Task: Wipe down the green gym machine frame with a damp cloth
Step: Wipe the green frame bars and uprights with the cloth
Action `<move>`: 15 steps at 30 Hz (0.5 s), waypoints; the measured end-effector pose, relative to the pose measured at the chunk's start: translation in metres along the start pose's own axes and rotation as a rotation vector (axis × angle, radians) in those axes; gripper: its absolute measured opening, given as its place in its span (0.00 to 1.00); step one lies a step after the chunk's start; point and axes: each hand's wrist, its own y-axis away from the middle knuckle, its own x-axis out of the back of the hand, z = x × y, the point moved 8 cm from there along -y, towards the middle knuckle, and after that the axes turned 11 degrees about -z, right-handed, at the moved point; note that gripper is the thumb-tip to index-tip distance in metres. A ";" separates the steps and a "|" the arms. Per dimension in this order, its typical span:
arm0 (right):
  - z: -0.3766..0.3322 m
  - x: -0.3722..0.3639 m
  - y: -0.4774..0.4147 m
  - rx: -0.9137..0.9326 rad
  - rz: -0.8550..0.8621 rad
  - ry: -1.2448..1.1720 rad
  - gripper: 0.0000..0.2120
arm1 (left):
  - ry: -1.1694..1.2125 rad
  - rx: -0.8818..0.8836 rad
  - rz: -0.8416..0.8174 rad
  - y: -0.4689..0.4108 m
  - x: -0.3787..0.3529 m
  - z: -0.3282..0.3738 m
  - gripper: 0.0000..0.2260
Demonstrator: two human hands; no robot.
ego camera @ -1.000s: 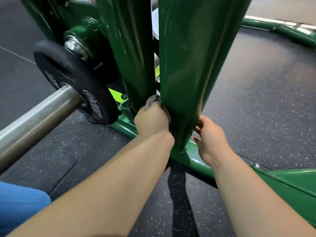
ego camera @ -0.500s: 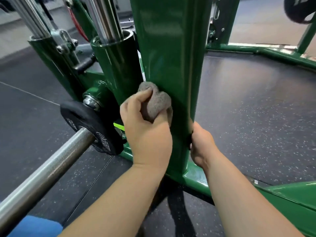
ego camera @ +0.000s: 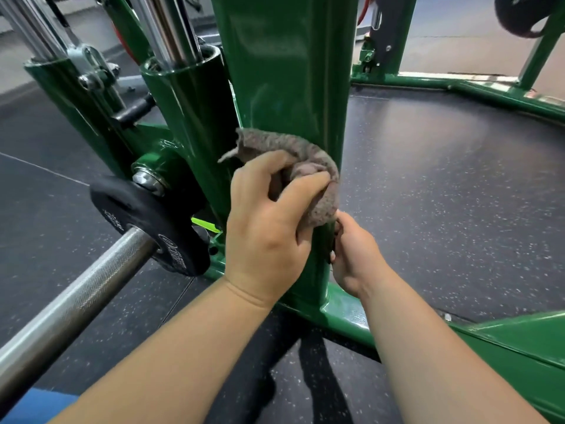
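1. The barbell (ego camera: 76,295) and its weight plate (ego camera: 146,215) sit close to the left of the working hand. A wide sweep that way may bang the knuckles on the plate's rim or snag the cloth on the bolt above it.
2. The left hand (ego camera: 269,228) has its grip closed round the cloth (ego camera: 308,160), thumb and fingers curled into the bunched fabric. Because the cloth is wadded, only a small patch seems to meet the paint, so strips are likely to be missed or left streaky. A loose corner sticks out at the upper left, and it may catch in the gap between the round tube (ego camera: 183,117) and the post.
3. The cloth lies on the far side of the left grip, pressed to the near face of the green post (ego camera: 284,87) low down, above the foot. It curves over the fingertips towards the post's right edge, and its tail hangs down to just beside the right hand.
4. The right hand (ego camera: 354,255) keeps a narrow grip on the post's right edge near the bottom, with its fingertips going behind the edge out of sight. I cannot tell whether it also touches the cloth's tail. A downward stroke would probably run into this hand, and wet paint could let the bracing grip slide.
5. Drips from the damp cloth may gather at the joint with the base rail (ego camera: 345,313) and spread to the rubber floor (ego camera: 443,194), making it slippery underfoot.
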 end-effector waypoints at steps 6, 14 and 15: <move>0.003 0.007 -0.009 -0.028 -0.084 -0.058 0.22 | -0.187 -0.181 -0.181 0.043 -0.048 -0.016 0.08; 0.017 0.026 -0.025 -0.020 -0.103 -0.004 0.32 | -0.180 0.027 -0.377 0.067 -0.054 -0.044 0.14; 0.018 0.027 -0.026 -0.020 -0.087 -0.029 0.27 | -0.133 -0.026 -0.285 0.047 -0.036 -0.024 0.14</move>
